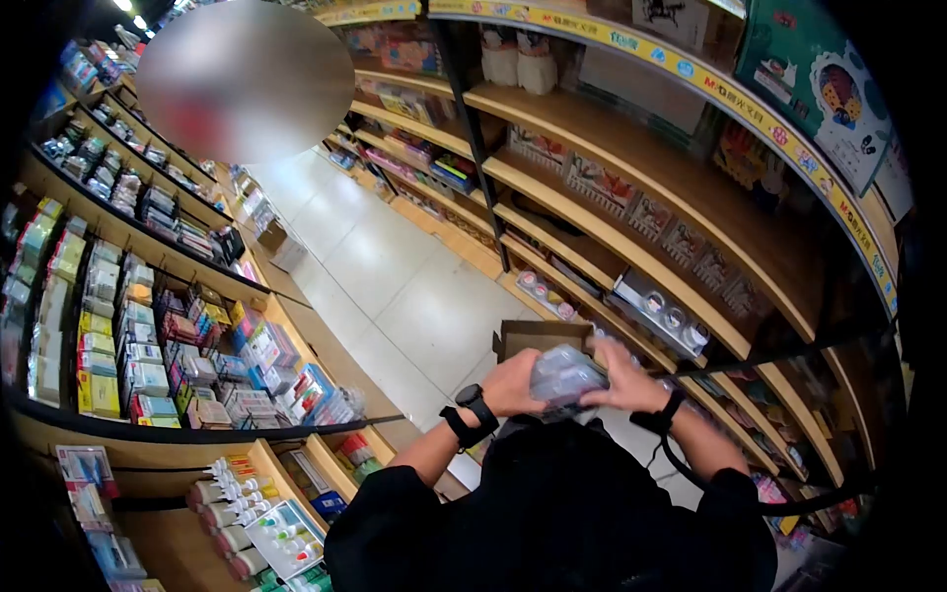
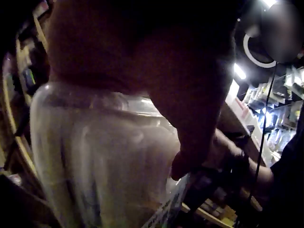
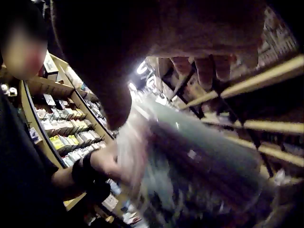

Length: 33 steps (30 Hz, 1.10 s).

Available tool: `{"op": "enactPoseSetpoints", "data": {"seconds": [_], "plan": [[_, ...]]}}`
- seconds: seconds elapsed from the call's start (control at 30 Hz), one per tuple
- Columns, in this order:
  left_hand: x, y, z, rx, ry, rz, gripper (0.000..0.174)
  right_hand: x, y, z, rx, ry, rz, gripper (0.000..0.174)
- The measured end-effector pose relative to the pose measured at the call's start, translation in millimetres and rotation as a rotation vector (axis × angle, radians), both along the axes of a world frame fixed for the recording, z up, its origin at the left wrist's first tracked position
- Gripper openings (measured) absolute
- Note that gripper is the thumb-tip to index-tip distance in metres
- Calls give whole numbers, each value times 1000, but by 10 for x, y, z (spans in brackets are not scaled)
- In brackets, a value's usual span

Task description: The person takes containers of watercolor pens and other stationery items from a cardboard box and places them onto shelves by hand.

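Note:
A clear plastic-wrapped package (image 1: 567, 375) is held between both hands in front of the body, above an open cardboard box (image 1: 543, 338). The left hand (image 1: 513, 383) grips its left side; in the left wrist view that hand (image 2: 142, 71) lies over the top of the shiny wrapping (image 2: 109, 156), thumb down its side. The right hand (image 1: 629, 380) is at the package's right side. In the right wrist view the right hand (image 3: 166, 38) has its thumb against the wrapping (image 3: 199, 156) and its fingers extended apart from it. The contents are blurred.
Wooden shelves (image 1: 631, 207) with packaged goods run along the right. Racks of small boxed items (image 1: 138, 345) stand at the left, with bottles (image 1: 232, 513) below. A tiled aisle floor (image 1: 395, 286) lies between. A person with a blurred head stands further up the aisle.

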<state>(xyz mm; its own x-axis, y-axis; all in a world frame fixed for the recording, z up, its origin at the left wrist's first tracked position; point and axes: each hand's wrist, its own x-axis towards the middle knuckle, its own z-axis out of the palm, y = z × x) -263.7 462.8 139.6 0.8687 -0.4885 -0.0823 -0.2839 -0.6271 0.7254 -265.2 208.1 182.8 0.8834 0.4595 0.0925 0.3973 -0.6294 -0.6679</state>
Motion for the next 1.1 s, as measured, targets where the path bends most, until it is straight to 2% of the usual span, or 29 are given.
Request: {"op": "enactPoseSetpoints", "data": {"seconds": [0.03,0.1,0.17,0.2,0.23,0.27,0.33,0.4,0.43,0.47,0.5,0.53,0.6,0.63,0.67,0.7,0.77,0.87,0.97,1.03,1.1], "plan": [[-199,-19,-263,-37,86,68,67,150,-142,132,4,-148,-94,68],[56,269,-687,5,92,301,67,407,-402,460,-40,-568,-332,56],[22,349,-1053,90,141,477,67,640,-810,737,-227,-880,-551,44],[-26,349,-1134,108,159,520,67,722,-1009,828,-347,-954,-636,38],[-77,343,-1330,151,181,582,67,854,-1213,835,-460,-952,-712,33],[31,407,-1451,196,149,657,68,979,-1374,853,-577,-954,-778,38],[145,405,-1847,104,302,776,71,1138,-1659,723,-566,-653,-929,50],[194,414,-2181,129,310,773,74,1193,-1795,632,-540,-171,-1087,58],[240,313,-2387,85,373,831,72,1310,-1800,575,-557,-32,-1108,62],[326,257,-2466,53,399,871,71,1268,-1839,597,-547,86,-1155,60],[361,174,-2775,41,452,906,71,1220,-1875,612,-542,205,-1198,57],[410,27,-2913,24,497,934,71,1299,-1842,569,-552,137,-1192,57],[553,-177,-2858,195,553,948,75,1220,-1922,521,-539,-48,-1180,57],[739,-353,-2877,285,720,970,76,1272,-1910,497,-560,-129,-1151,58],[764,-293,-3109,291,725,973,76,1187,-1966,503,-550,-177,-1157,58],[796,-281,-3582,188,806,1008,76,1177,-1996,502,-563,-232,-1150,58],[818,-423,-3705,217,819,1025,78,1175,-2032,492,-594,-284,-1141,58],[852,-452,-4516,110,962,1002,79,1135,-2098,490,-642,-338,-1135,59],[914,-405,-4969,175,974,925,83,1102,-2156,492,-684,-362,-1136,59],[1045,-349,-5020,188,968,917,83,1083,-2164,484,-709,-373,-1136,60],[983,-259,-5138,155,867,798,87,1081,-2166,472,-743,-370,-1130,61]]}}
